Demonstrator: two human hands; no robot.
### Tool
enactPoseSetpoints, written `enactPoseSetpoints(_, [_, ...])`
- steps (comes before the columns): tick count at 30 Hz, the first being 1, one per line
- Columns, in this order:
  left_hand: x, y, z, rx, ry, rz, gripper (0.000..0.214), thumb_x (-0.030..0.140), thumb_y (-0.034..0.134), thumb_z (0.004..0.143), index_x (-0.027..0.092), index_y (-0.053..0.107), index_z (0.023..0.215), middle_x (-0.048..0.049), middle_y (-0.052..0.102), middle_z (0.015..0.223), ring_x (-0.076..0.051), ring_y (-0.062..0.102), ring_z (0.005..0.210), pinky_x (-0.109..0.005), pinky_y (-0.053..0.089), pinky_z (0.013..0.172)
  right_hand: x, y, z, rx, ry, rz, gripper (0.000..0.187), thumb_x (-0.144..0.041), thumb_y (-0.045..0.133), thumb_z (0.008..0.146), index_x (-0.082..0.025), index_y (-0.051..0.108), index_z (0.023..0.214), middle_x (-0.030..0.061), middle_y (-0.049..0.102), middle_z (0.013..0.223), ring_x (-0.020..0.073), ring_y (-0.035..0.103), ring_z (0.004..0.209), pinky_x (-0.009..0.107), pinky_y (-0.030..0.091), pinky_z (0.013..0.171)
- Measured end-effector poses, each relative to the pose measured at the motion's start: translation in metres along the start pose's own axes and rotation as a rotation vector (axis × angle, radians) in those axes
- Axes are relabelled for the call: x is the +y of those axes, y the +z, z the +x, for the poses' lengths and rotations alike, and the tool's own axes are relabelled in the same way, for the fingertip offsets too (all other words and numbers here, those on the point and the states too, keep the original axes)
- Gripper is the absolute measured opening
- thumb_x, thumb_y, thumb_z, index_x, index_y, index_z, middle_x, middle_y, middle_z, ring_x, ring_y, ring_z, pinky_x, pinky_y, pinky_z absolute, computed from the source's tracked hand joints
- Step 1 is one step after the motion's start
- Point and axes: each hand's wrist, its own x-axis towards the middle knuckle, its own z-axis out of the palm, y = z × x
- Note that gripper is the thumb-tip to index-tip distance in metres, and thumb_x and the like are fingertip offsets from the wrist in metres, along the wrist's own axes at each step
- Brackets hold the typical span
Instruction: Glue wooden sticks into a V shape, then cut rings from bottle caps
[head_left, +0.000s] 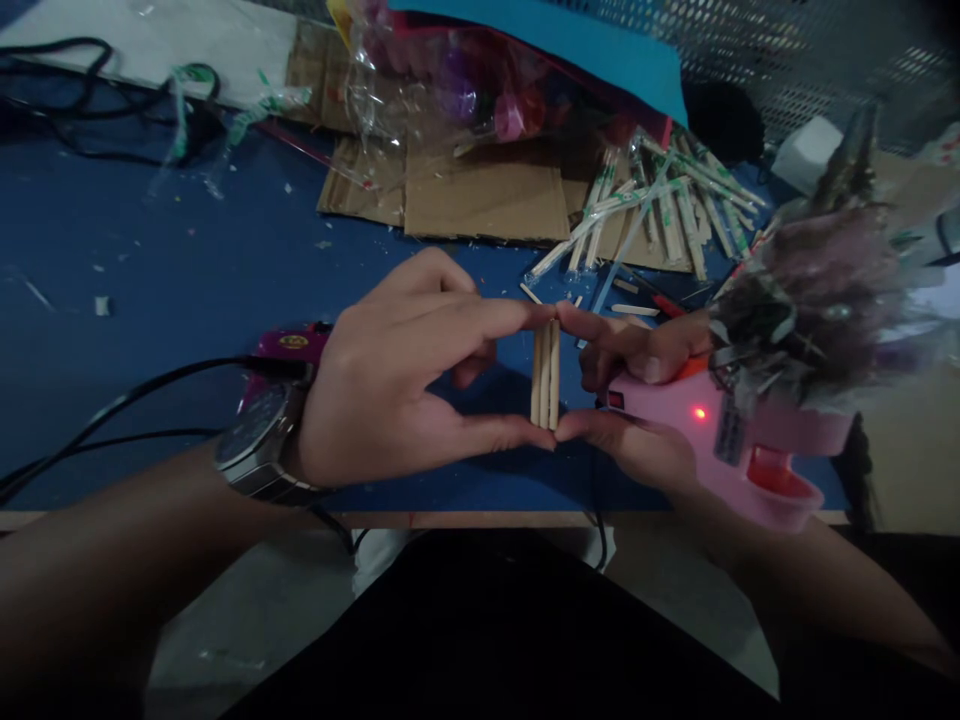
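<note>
While left hand [397, 365] and right hand [651, 347] fingers pinch wooden sticks [544, 378], uneven pressure could skew them. Glue gun [679, 408] may add drag.

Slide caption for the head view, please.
Left hand and right hand hold wooden sticks above a blue table, pink glue gun in the right.

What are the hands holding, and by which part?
The left hand and right hand pinch the small wooden sticks at both ends; the right also holds the pink glue gun, apparently by its handle.
</note>
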Motion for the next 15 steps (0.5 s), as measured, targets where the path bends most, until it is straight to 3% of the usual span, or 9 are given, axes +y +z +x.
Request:
enactPoseSetpoints(3, [0.0, -0.001, -0.0002, -0.032, -0.031, -0.005, 0.052, 0.06, 0.085, 0.085, 0.027, 0.07, 0.122, 0.0004, 0.063, 0.069, -0.021, 0.06, 0.071, -0.036, 0.054, 0.067, -0.0038, 0.0035, 0.0017, 0.085, -0.058, 0.072, 0.066, -0.04, 0.099, 0.073, -0.05, 0.064, 0.129, -0.0082, 0.076, 0.129, 0.0189, 0.059, 0.073, 0.039, 0.055, 0.065])
enactPoseSetpoints(7, [-0.0003, -0.0009, -0.0004, -0.03, -0.027, -0.004, 0.055, 0.059, 0.085, 0.085, 0.026, 0.069, 0.125, -0.0002, 0.063, 0.069, -0.023, 0.061, 0.072, -0.038, 0.055, 0.067, -0.0102, 0.0055, 0.0035, 0.136, -0.063, 0.099, 0.059, -0.029, 0.101, 0.069, -0.044, 0.064, 0.113, -0.0096, 0.079, 0.128, 0.0203, 0.06, 0.071, 0.04, 0.053, 0.063])
enactPoseSetpoints(11, [0.0011, -0.0003, 0.0009, -0.026, -0.018, 0.014, 0.052, 0.054, 0.087, 0.084, 0.025, 0.068, 0.123, 0.0013, 0.062, 0.068, -0.022, 0.061, 0.072, -0.035, 0.055, 0.068, -0.0088, 0.0024, 0.0037, 0.092, -0.042, 0.091, 0.052, -0.037, 0.099, 0.073, -0.041, 0.071, 0.117, -0.0063, 0.079, 0.124, 0.0182, 0.06, 0.072, 0.038, 0.055, 0.065])
enactPoseSetpoints(15, [0.0033, -0.0016, 0.0026, -0.043, -0.042, 0.01, 0.051, 0.058, 0.087, 0.083, 0.023, 0.07, 0.117, -0.0002, 0.061, 0.067, -0.023, 0.061, 0.073, -0.034, 0.052, 0.064, -0.0052, -0.0012, 0.0043, 0.051, -0.022, 0.033, 0.059, -0.042, 0.099, 0.071, -0.042, 0.074, 0.124, -0.0045, 0.078, 0.114, 0.0177, 0.059, 0.07, 0.037, 0.052, 0.061])
